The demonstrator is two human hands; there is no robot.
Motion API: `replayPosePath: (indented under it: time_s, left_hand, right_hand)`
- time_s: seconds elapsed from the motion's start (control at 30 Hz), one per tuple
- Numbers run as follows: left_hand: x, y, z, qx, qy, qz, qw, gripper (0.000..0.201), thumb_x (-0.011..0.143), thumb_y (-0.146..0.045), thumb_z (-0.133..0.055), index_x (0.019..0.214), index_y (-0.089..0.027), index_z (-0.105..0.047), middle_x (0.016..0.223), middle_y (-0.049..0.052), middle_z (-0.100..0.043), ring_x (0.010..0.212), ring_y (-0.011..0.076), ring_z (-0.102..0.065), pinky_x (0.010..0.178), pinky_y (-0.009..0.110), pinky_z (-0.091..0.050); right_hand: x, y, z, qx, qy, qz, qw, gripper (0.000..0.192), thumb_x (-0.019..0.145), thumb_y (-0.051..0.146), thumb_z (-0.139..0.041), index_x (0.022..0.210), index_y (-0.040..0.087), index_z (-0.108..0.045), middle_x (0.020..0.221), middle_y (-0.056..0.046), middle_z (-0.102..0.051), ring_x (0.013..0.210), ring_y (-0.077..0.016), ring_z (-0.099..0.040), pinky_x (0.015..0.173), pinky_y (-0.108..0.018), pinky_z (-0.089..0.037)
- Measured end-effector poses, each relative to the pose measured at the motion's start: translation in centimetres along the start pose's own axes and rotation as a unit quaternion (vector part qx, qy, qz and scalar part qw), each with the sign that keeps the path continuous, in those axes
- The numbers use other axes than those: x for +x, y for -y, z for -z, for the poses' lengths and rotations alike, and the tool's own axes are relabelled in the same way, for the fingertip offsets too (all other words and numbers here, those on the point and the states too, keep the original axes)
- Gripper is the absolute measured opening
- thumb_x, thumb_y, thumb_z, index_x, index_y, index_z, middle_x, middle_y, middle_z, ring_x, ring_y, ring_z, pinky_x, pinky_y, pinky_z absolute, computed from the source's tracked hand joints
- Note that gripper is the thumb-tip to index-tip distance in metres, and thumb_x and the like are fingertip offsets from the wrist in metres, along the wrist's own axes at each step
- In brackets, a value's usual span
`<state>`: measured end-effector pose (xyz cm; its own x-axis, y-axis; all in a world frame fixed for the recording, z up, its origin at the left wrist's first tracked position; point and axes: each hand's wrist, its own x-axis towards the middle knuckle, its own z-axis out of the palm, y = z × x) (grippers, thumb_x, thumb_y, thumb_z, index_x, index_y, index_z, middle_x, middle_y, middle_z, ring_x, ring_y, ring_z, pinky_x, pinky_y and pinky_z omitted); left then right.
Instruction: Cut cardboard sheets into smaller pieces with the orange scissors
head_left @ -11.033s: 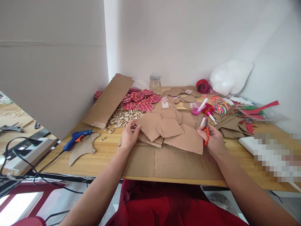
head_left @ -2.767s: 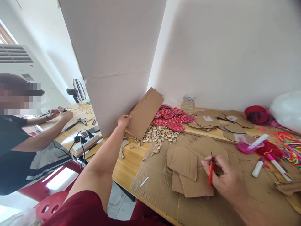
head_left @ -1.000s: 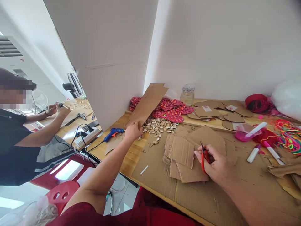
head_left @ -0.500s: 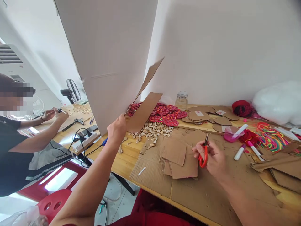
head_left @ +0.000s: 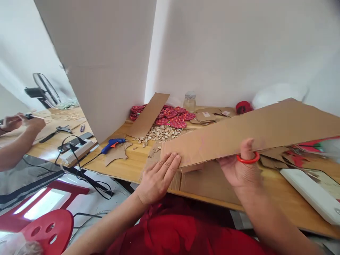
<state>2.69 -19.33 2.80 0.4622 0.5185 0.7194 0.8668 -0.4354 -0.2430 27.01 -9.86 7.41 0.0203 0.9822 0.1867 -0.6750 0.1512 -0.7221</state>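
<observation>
One long brown cardboard strip [head_left: 265, 124] is being held by left hand [head_left: 156, 180] and right hand [head_left: 243, 168], extending lengthwise past the latter.

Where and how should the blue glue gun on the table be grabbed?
Best guess: by its blue handle, coming from the near left side. The glue gun lies with its nozzle pointing right, away from that end, and the orange trigger sits ahead of the handle. The cord leaves the handle's end; grip short of it.
</observation>
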Motion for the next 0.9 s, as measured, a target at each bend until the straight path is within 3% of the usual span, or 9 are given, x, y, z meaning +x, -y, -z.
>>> replayPosePath:
  time_s: [0.13, 0.27, 0.33, 0.43, 0.5, 0.57, 0.67, 0.8, 0.9]
  left_hand:
    - [-0.2, -1.6, -0.4, -0.107, 0.006, -0.016, 0.994, 0.056, 0.101, -0.017, -0.046, 0.156, -0.016, -0.037, 0.149, 0.012, -0.056, 0.147, 0.0247, -0.040, 0.123, 0.036, -0.029]
    - [-0.2, -2.2, 0.0, -0.316, -0.020, 0.151, 0.936, 0.081, 0.092, -0.054, -0.061, 0.160, -0.023, -0.028, 0.166, 0.016, -0.028, 0.156, 0.0357, -0.015, 0.124, 0.056, -0.020]
    - [-0.1, -2.1, 0.5, -0.454, -0.052, 0.294, 0.839, 0.089, 0.089, -0.057, -0.065, 0.161, -0.028, -0.021, 0.169, 0.016, -0.018, 0.155, 0.0362, -0.016, 0.121, 0.057, -0.029]
    - [0.2, -1.9, 1.1, -0.653, -0.009, 0.462, 0.600, 0.084, 0.085, -0.050, -0.073, 0.156, -0.028, -0.032, 0.158, 0.019, -0.041, 0.139, 0.0348, -0.049, 0.102, 0.049, -0.053]
    - [0.6, -2.0, 1.4, -0.741, 0.077, 0.490, 0.452, 0.074, 0.079, -0.044, -0.081, 0.142, -0.021, -0.051, 0.139, 0.020, -0.060, 0.113, 0.0317, -0.068, 0.086, 0.041, -0.061]
    - [0.9, -2.4, 1.4, -0.781, 0.109, 0.490, 0.373, 0.061, 0.072, -0.036, -0.087, 0.124, -0.017, -0.062, 0.119, 0.015, -0.071, 0.089, 0.0248, -0.075, 0.069, 0.032, -0.063]
    - [1.1, -2.9, 1.2, -0.773, 0.065, 0.519, 0.358, 0.055, 0.067, -0.025, -0.090, 0.115, -0.020, -0.063, 0.101, 0.005, -0.074, 0.070, 0.0177, -0.074, 0.051, 0.023, -0.061]
    - [0.9, -2.9, 1.0, -0.742, 0.042, 0.538, 0.398, 0.057, 0.066, -0.026, -0.091, 0.116, -0.022, -0.061, 0.096, 0.002, -0.074, 0.065, 0.0157, -0.073, 0.045, 0.020, -0.059]
    - [0.6, -2.8, 1.1, -0.733, 0.028, 0.534, 0.421, 0.055, 0.067, -0.026, -0.090, 0.114, -0.022, -0.062, 0.095, 0.001, -0.074, 0.069, 0.0149, -0.073, 0.048, 0.021, -0.062]
  right_hand:
    - [-1.7, 0.8, 1.6, -0.012, -0.087, 0.002, 0.996, 0.045, 0.071, 0.018, -0.083, 0.111, 0.033, -0.068, 0.125, 0.005, -0.069, 0.119, -0.0220, -0.064, 0.080, -0.033, -0.063]
    - [-2.7, 2.1, 3.1, -0.012, -0.100, 0.025, 0.995, 0.041, 0.071, 0.015, -0.078, 0.108, 0.028, -0.069, 0.120, 0.003, -0.071, 0.115, -0.0219, -0.066, 0.079, -0.032, -0.064]
    - [-3.1, 2.9, 3.5, -0.012, -0.079, 0.047, 0.996, 0.039, 0.071, 0.014, -0.077, 0.107, 0.028, -0.070, 0.117, 0.004, -0.072, 0.117, -0.0216, -0.065, 0.083, -0.032, -0.064]
    - [-3.7, 3.4, 3.8, -0.015, -0.049, 0.085, 0.995, 0.037, 0.074, 0.015, -0.075, 0.108, 0.030, -0.070, 0.118, 0.005, -0.072, 0.121, -0.0206, -0.063, 0.087, -0.033, -0.063]
    - [-4.1, 3.3, 3.8, -0.026, -0.035, 0.089, 0.995, 0.035, 0.077, 0.016, -0.074, 0.109, 0.031, -0.070, 0.119, 0.005, -0.071, 0.123, -0.0210, -0.062, 0.088, -0.034, -0.063]
    - [-4.4, 2.9, 3.8, -0.039, -0.032, 0.077, 0.996, 0.035, 0.078, 0.017, -0.074, 0.110, 0.032, -0.070, 0.119, 0.005, -0.071, 0.124, -0.0222, -0.061, 0.089, -0.037, -0.063]
    - [-4.7, 2.1, 4.1, -0.040, -0.037, 0.060, 0.997, 0.036, 0.076, 0.020, -0.077, 0.109, 0.030, -0.070, 0.115, 0.004, -0.073, 0.118, -0.0216, -0.064, 0.084, -0.034, -0.063]
    - [-5.1, 1.4, 5.1, -0.044, -0.036, -0.009, 0.998, 0.024, 0.074, 0.028, -0.082, 0.095, 0.024, -0.071, 0.090, 0.002, -0.076, 0.075, -0.0166, -0.069, 0.050, -0.025, -0.053]
    - [-5.4, 1.1, 5.9, -0.062, -0.054, -0.072, 0.994, 0.021, 0.073, 0.032, -0.084, 0.081, 0.021, -0.068, 0.077, 0.000, -0.074, 0.065, -0.0171, -0.067, 0.045, -0.025, -0.048]
